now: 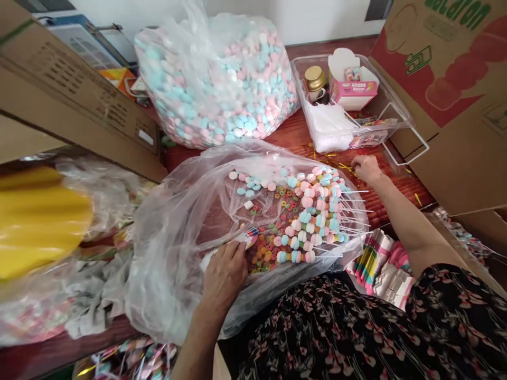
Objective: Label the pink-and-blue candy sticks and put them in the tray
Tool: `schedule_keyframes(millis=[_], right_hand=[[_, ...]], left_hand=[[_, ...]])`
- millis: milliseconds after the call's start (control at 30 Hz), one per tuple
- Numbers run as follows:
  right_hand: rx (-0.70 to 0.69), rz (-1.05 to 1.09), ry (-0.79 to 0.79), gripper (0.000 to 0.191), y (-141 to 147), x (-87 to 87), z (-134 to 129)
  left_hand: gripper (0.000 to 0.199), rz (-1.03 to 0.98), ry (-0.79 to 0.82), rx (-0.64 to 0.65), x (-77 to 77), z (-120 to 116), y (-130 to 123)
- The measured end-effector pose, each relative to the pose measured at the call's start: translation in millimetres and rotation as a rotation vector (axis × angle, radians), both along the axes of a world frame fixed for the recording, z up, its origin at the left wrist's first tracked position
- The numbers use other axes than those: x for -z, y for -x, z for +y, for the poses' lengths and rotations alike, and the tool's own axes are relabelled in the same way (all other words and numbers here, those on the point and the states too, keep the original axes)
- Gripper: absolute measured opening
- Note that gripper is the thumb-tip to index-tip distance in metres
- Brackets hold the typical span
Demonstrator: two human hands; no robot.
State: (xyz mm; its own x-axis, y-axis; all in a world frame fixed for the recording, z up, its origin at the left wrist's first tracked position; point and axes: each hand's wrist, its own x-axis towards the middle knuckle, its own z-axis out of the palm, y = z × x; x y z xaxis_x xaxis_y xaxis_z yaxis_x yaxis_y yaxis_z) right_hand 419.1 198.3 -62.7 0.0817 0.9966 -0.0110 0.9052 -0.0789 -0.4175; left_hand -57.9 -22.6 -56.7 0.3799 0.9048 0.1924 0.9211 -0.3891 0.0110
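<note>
My left hand (225,266) is closed on a white wrapper (250,236) with a coloured print at its end, low over the clear plastic sheet. Just right of it lie loose ring-shaped gummies (266,252) in orange, red and green. Skewers of pink, blue and white candies (311,219) are stacked on the sheet, their white sticks (354,221) pointing right. Beyond the sticks, my right hand (366,168) pinches among thin gold twist ties (344,167) on the red wooden table; its fingertips are small in view.
A big clear bag (237,79) of pastel candies stands at the back. A clear plastic bin (309,126) holds a pink box and a gold-lidded jar. Cardboard boxes (463,158) rise at right and left (79,89). Folded printed wrappers (382,264) lie near my body.
</note>
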Motion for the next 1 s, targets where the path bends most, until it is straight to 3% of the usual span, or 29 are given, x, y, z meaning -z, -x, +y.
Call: schedule_keyframes(millis=[167,300,433,500,567,667,733,833,933,1000], right_hand=[[0.138,0.198,-0.159,0.024,-10.8,-13.6,-1.3],[0.207,0.377,-0.250,0.020,-20.1,-34.7,-11.3],[0.166,0.547,-0.312,0.012,-10.9,-67.4,-26.8],[0.043,0.683,-0.343,0.009,9.5,-88.3,-35.8],[-0.174,0.788,-0.352,0.007,43.1,-107.6,-44.4],[-0.498,0.738,-0.201,0.008,112.9,-120.1,-54.1],[-0.761,0.624,-0.131,0.012,163.5,-111.9,-57.0],[-1.050,0.295,-0.025,0.023,225.1,-82.2,-54.5],[-1.176,0.048,0.063,0.033,252.8,-57.9,-46.4],[-1.228,0.046,0.060,0.042,252.4,-56.5,-40.9]], left_hand=[[0.022,-0.133,-0.150,-0.011,21.2,0.1,17.6],[0.019,-0.256,-0.114,-0.003,16.2,-0.1,16.3],[0.020,-0.337,-0.089,-0.066,9.4,-1.2,11.4],[0.021,-0.327,-0.091,-0.102,8.8,-2.0,8.7],[0.021,-0.288,-0.087,-0.139,8.9,-2.9,5.5],[0.022,-0.216,-0.089,-0.177,9.1,-3.9,0.6],[0.023,-0.179,-0.095,-0.196,8.7,-4.2,-1.7],[0.025,-0.201,-0.093,-0.202,7.2,-4.6,-2.5],[0.026,-0.299,-0.065,-0.169,5.8,-5.4,-0.6],[0.028,-0.362,-0.039,-0.170,5.7,-5.5,1.3]])
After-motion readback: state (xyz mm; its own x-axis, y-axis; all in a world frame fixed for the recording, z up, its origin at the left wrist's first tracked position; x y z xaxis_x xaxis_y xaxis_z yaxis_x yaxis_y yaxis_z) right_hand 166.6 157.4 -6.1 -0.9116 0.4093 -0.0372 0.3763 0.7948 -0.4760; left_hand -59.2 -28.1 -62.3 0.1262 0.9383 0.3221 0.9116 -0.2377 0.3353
